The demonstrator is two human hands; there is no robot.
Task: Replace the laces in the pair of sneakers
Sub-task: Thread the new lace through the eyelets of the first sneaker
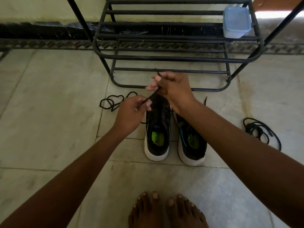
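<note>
At frame centre, our left hand (131, 111) and right hand (171, 89) fingers pinched the black lace (152, 96) above the left sneaker (157, 137); a careless tug risked unthreading it.

Two black sneakers with white soles stand side by side on the floor, heels toward the camera, toes partly hidden. The left sneaker (157, 137) shows a bright green insole; the right sneaker (191, 142) sits just beside it, half covered. A black lace (152, 96) runs taut and slanted up from the left sneaker's front. One loose lace (111, 102) lies looped to the left, another loose lace (259, 130) bunched well apart on the right.
</note>
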